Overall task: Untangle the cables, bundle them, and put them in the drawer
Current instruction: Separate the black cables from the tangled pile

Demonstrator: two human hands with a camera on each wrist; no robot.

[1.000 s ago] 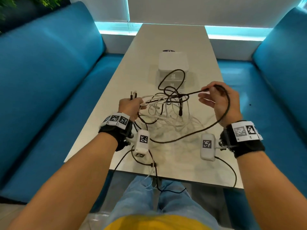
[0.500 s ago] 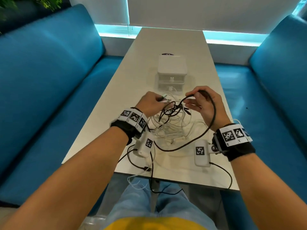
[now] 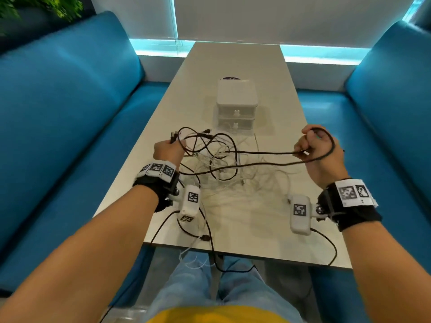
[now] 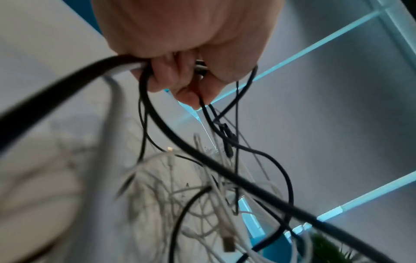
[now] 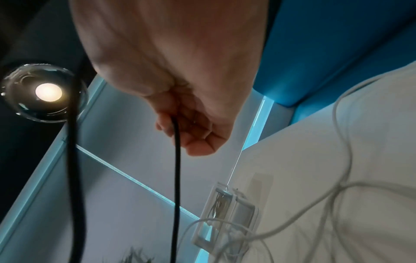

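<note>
A tangle of thin white cables (image 3: pixel 235 183) lies on the pale table (image 3: pixel 235 57), with black cable loops lifted above it. My left hand (image 3: pixel 168 149) grips black cable ends and plugs (image 4: pixel 198 69) at the left of the tangle. My right hand (image 3: pixel 313 145) holds a black cable (image 3: pixel 263 153) stretched taut across to the left; a loop of it runs over the back of that hand. In the right wrist view the black cable (image 5: pixel 175 178) leaves my curled fingers (image 5: pixel 198 140). A small white two-drawer box (image 3: pixel 236 103) stands beyond the tangle, both drawers closed.
Blue sofas (image 3: pixel 58 113) flank the table on both sides. A black cable and white strands hang over the table's near edge (image 3: pixel 210 248) toward my lap. A lamp (image 5: pixel 48 92) shows in the right wrist view. A dark disc (image 3: pixel 231 78) sits behind the drawer box.
My hands were close together over the tangle; they have now spread wide apart, pulling the black cable taut between them and lifting black loops off the white cables.
</note>
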